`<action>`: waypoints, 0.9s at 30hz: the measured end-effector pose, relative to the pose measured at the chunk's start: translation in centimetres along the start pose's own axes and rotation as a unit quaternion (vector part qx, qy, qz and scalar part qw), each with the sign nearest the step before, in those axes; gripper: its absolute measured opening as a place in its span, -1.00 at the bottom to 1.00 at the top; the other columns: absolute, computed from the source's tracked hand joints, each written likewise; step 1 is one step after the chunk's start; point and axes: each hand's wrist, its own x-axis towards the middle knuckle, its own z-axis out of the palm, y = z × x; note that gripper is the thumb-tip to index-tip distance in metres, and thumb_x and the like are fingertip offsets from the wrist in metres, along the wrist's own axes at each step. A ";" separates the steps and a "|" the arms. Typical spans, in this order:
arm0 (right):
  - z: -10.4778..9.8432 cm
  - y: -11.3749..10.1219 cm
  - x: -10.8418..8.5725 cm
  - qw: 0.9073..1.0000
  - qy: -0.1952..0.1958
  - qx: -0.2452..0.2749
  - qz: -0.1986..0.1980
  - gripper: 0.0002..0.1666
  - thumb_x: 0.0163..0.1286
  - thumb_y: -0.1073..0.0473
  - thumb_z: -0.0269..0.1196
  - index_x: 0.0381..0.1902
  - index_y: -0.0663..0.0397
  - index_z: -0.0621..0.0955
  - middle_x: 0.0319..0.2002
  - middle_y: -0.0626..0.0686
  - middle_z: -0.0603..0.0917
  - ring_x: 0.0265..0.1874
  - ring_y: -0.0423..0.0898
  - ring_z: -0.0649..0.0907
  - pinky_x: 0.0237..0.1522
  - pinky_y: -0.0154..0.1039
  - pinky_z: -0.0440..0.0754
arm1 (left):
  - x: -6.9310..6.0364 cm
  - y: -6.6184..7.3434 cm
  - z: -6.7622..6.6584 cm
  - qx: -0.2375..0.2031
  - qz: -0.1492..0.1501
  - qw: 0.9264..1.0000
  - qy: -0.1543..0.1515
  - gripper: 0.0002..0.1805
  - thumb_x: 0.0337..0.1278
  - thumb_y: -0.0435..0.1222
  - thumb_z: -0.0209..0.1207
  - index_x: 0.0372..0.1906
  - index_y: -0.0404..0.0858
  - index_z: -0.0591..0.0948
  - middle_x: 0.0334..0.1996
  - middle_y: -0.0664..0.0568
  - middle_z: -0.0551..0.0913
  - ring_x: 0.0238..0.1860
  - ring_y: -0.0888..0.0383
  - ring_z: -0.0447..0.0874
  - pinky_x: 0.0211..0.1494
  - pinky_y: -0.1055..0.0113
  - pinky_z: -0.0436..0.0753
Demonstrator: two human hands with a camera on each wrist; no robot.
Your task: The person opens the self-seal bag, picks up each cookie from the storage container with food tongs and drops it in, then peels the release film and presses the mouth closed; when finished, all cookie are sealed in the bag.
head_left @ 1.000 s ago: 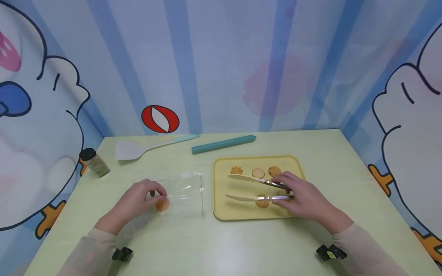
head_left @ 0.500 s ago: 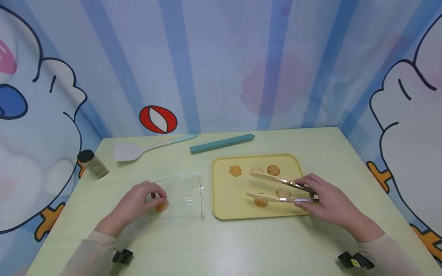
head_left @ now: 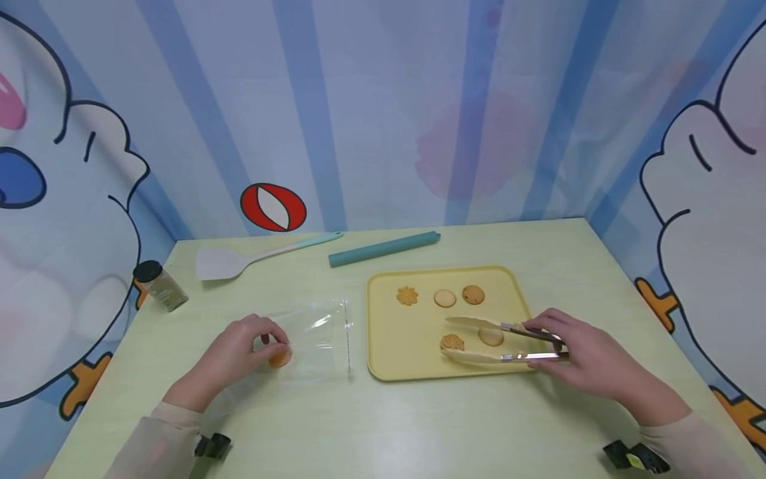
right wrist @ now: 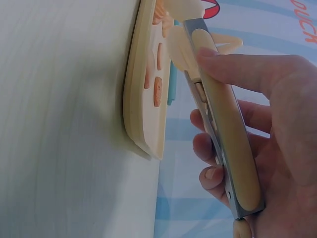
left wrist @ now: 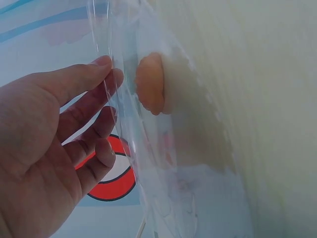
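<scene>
one grip (head_left: 589, 359), the right, holds splayed, beige-tipped metal tongs (head_left: 513, 358).

Soft light leaves white glare on the clear bag (head_left: 318, 339), while both wrist views look dimmer.

Table (head_left: 383, 426): pale yellow-green top, soft glare near the front middle. Yellow rectangular tray (head_left: 395, 362) sits flat, right of centre. Clear plastic bag (head_left: 320, 334) just left of tray, small gap between. Along the back: whitish spatula (head_left: 235, 263), handle angled toward the back edge; teal rod (head_left: 384, 249) right of it, slanted, behind tray. Black-lidded jar (head_left: 161, 286) at left edge, near spatula blade.
</scene>
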 end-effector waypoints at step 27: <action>0.2 0.0 0.1 1.000 -0.015 0.012 -0.006 -0.51 0.29 -0.09 0.49 0.12 -0.10 0.69 -0.02 -0.15 0.66 -0.37 -0.45 0.51 -0.36 -0.31 0.52 | 0.1 -0.1 -0.2 -0.008 -0.005 1.000 -0.005 -0.89 0.24 -0.27 0.41 -0.25 0.06 0.76 -0.28 0.28 0.70 -0.18 0.16 0.55 -0.11 0.24 0.51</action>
